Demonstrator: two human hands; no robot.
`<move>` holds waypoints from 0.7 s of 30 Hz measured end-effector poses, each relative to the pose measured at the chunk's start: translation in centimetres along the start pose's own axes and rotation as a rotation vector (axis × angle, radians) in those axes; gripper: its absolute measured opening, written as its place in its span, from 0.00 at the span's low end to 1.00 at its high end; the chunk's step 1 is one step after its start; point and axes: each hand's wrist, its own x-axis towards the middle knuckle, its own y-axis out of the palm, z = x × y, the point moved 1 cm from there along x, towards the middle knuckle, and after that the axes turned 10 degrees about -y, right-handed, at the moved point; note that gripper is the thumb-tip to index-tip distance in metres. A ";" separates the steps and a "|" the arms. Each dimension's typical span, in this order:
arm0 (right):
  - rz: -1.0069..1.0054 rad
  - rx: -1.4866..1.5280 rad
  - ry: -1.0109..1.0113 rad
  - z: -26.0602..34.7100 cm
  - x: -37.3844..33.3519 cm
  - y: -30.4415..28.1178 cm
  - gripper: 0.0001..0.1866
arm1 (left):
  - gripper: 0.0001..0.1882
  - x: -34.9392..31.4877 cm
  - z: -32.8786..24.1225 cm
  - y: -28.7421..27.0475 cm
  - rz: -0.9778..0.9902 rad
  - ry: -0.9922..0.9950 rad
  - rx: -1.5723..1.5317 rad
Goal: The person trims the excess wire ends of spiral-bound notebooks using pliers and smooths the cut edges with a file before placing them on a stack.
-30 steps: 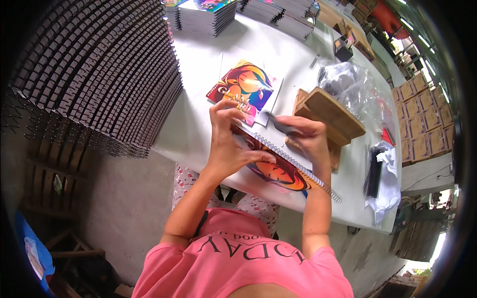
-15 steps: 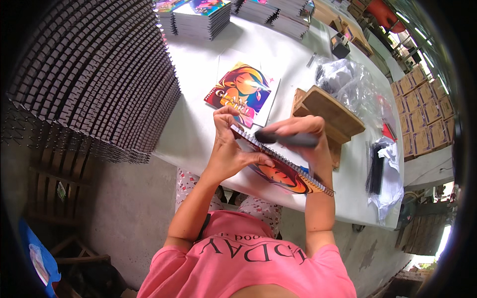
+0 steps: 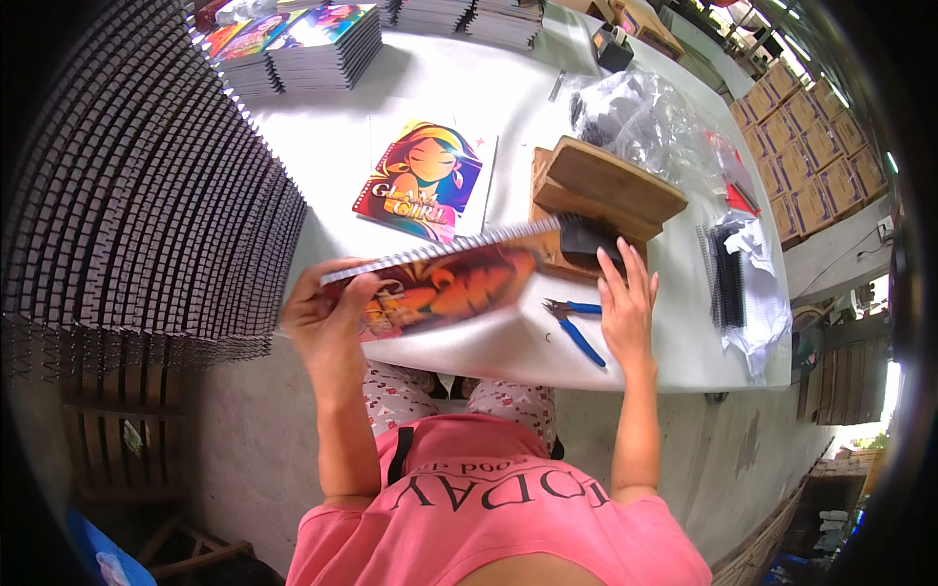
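Note:
My left hand (image 3: 334, 314) grips one end of a spiral-bound notebook (image 3: 445, 293), thumb on its colourful cover, held tilted above the table with the coil edge up. The notebook is smeared by motion. My right hand (image 3: 627, 301) is open, fingers stretched out beside a dark block-like object (image 3: 592, 240) at the wooden stand (image 3: 611, 190); whether they touch it I cannot tell. Below the notebook's far end lie blue-handled cutting pliers (image 3: 578, 330), jaws apart, near a tiny bit of wire (image 3: 549, 338). A loose printed cover (image 3: 418, 186) lies on white sheets farther back.
A tall stack of black coil bindings (image 3: 147, 195) rises at the left. Finished notebooks (image 3: 327, 54) are piled at the back. Right of the stand are clear plastic bags (image 3: 640, 122), crumpled paper (image 3: 750, 293) and black coils (image 3: 725, 278). Cardboard boxes (image 3: 811, 146) stand beyond the table.
The notebook has swung level and moved left with my left hand. My right hand has let go of the dark object, moved off the coil and opened. The pliers now show; the view has shifted.

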 end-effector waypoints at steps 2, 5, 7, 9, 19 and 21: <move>0.022 0.162 0.034 1.8 -2.2 -0.1 0.22 | 0.10 -0.9 -0.7 -0.2 -0.024 0.039 0.040; 0.110 0.072 0.096 4.1 -4.4 1.1 0.22 | 0.15 -1.4 -0.5 0.3 -0.019 0.318 0.360; 0.069 0.046 0.074 4.0 -4.6 1.2 0.22 | 0.21 -1.4 0.2 0.5 -0.010 0.526 0.562; 0.082 0.138 0.103 5.1 -4.4 1.0 0.22 | 0.18 -1.7 0.1 0.4 -0.008 0.558 0.603; -0.247 0.603 -0.296 15.5 3.7 -6.5 0.19 | 0.23 -2.3 0.5 1.2 0.002 0.653 0.668; -0.228 0.601 -0.283 16.0 4.1 -6.2 0.19 | 0.24 -2.3 0.0 1.3 0.018 0.660 0.688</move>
